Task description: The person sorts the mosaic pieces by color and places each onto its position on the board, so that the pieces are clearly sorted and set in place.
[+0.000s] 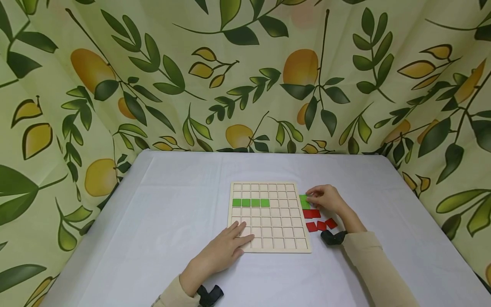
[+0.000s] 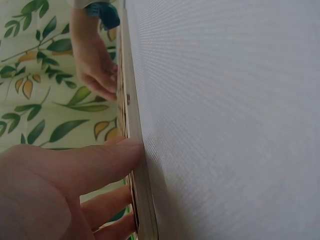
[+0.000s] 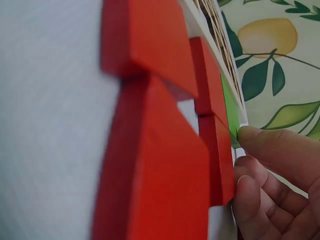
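A pale wooden grid board (image 1: 271, 221) lies flat on the table, with a row of several green square tiles (image 1: 251, 203) in its cells. My left hand (image 1: 220, 251) rests on the board's near left corner, fingers spread over the cells. In the left wrist view its thumb (image 2: 107, 162) lies against the board's side edge. Just off the board's right side, my right hand (image 1: 326, 198) pinches at a green tile (image 1: 304, 204) with thumb and fingertips; the far fingertip's contact is hidden. In the right wrist view the thumb touches the green tile (image 3: 231, 112).
Several red square tiles (image 1: 321, 225) lie to the right of the board, below the right hand; some sit close together. The white-covered table (image 1: 180, 192) reaches back to a leaf-and-fruit patterned curtain (image 1: 238, 76). Each wrist wears a black camera band (image 1: 333, 237).
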A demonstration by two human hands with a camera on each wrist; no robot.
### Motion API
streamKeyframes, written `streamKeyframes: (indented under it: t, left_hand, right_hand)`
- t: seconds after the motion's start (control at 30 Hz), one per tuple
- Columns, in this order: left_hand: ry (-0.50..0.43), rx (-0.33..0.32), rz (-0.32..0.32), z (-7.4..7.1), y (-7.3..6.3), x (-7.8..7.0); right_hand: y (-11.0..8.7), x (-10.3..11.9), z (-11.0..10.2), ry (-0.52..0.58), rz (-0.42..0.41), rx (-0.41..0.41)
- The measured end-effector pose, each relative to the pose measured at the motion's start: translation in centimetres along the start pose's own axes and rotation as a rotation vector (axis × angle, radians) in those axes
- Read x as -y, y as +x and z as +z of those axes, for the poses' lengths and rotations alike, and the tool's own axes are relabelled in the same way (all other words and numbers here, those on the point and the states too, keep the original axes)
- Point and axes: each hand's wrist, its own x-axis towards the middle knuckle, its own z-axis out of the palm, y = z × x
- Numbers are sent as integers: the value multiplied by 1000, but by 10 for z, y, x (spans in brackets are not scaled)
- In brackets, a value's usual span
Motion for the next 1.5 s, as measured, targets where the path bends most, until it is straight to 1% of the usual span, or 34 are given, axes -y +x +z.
streamKeyframes:
  t: [0.33, 0.57, 0.83, 0.97, 1.03, 1.13, 1.3, 1.37, 1.5]
  left_hand:
    - [6, 1, 3, 1, 0, 1]
    - [16, -5, 8, 1, 1, 2]
    - [15, -2, 3, 2, 1, 2]
    - [1, 5, -7, 1, 0, 1]
    - [-2, 7, -11, 1, 0, 0]
    - [2, 8, -15, 1, 0, 0]
    - [-5, 9, -17, 2, 0, 1]
    - [-9, 12, -17, 3, 0, 1]
    - [-8, 15, -19, 3, 1, 2]
  right_hand:
    - [3, -3, -2, -19, -5, 23]
    - [6, -3, -4, -62, -35, 37]
    - [8, 0, -4, -66, -16, 45]
    - [8, 1, -5, -51, -35, 42]
    - [7, 1, -6, -48, -61, 39]
    - [7, 1, -6, -45, -67, 42]
    - [11, 0, -4, -38, 6, 51]
    - [12, -1, -4, -37, 24, 53]
    - [12, -1, -4, -29, 32, 56]
